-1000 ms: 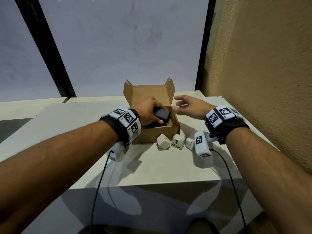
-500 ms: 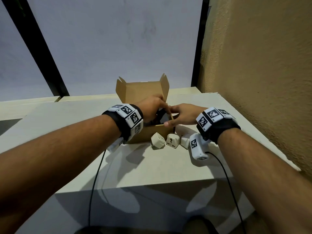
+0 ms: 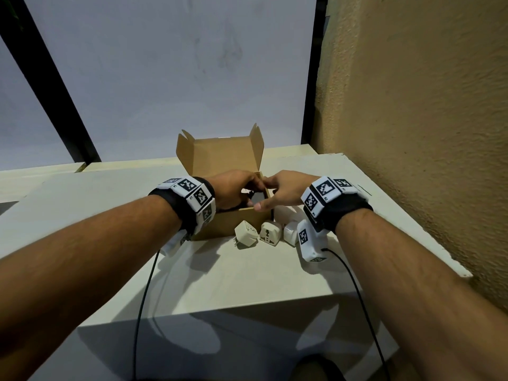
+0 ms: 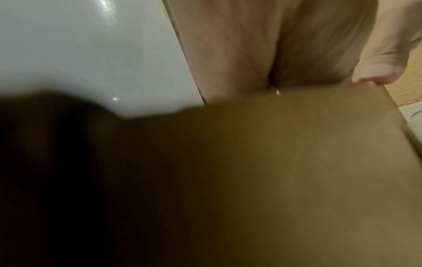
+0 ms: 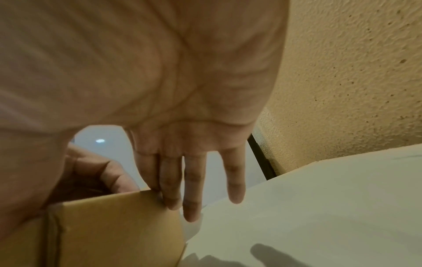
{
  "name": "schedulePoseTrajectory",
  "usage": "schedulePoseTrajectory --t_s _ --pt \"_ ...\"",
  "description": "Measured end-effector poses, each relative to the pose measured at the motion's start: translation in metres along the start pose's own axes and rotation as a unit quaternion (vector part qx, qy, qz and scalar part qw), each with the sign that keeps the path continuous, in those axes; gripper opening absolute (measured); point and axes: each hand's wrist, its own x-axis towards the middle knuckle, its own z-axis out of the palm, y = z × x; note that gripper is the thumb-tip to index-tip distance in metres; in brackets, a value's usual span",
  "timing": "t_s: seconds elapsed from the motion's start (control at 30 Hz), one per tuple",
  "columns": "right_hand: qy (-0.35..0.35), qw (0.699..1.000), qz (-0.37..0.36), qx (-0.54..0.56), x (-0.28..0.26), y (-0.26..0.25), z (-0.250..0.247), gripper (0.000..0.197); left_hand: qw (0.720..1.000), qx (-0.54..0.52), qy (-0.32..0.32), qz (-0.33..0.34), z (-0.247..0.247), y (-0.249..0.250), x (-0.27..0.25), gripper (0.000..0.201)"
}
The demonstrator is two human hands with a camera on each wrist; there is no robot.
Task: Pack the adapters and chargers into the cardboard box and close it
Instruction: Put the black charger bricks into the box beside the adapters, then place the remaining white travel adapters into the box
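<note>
An open cardboard box (image 3: 220, 158) stands on the table with its lid up. My left hand (image 3: 246, 189) reaches into it, fingers curled round a black charger (image 3: 257, 199) low inside. My right hand (image 3: 270, 195) steadies the box (image 5: 114, 225) at its right front corner: straight fingers (image 5: 191, 189) lie down the outside of the right wall, thumb on the front rim. Three white adapters (image 3: 246, 237) (image 3: 270, 232) (image 3: 290, 233) lie on the table just in front of the box, under my right wrist. The left wrist view shows only the box wall (image 4: 297, 162) close up.
The pale table (image 3: 247, 284) ends at a front edge close to me and at a textured tan wall (image 3: 412, 133) on the right. A grey panel with black frames rises behind the box. Two black cables (image 3: 143, 298) hang from my wrists over the front edge.
My left hand has lowered the black charger from above the rim down into the box. My right hand came from open air beside the box onto its right front corner.
</note>
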Motion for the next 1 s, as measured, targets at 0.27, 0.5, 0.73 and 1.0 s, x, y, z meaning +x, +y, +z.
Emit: schedulePoseTrajectory --t_s 0.27,0.5,0.73,1.0 --pt "-0.042 0.998 0.036 0.001 0.003 0.005 0.003 0.096 0.999 0.036 -0.023 0.02 0.004 -0.004 -0.004 0.028" --pt "-0.067 0.997 0.044 0.008 0.01 0.008 0.003 0.094 0.986 0.018 0.142 0.09 0.011 0.021 -0.052 0.018" --pt "-0.07 0.996 0.05 -0.019 0.007 0.002 -0.001 0.093 0.987 0.115 0.097 0.056 0.032 0.017 -0.101 0.045" --pt "-0.054 0.996 0.032 -0.066 0.004 -0.016 -0.01 0.085 0.997 0.067 0.023 -0.009 0.037 0.015 -0.103 0.032"
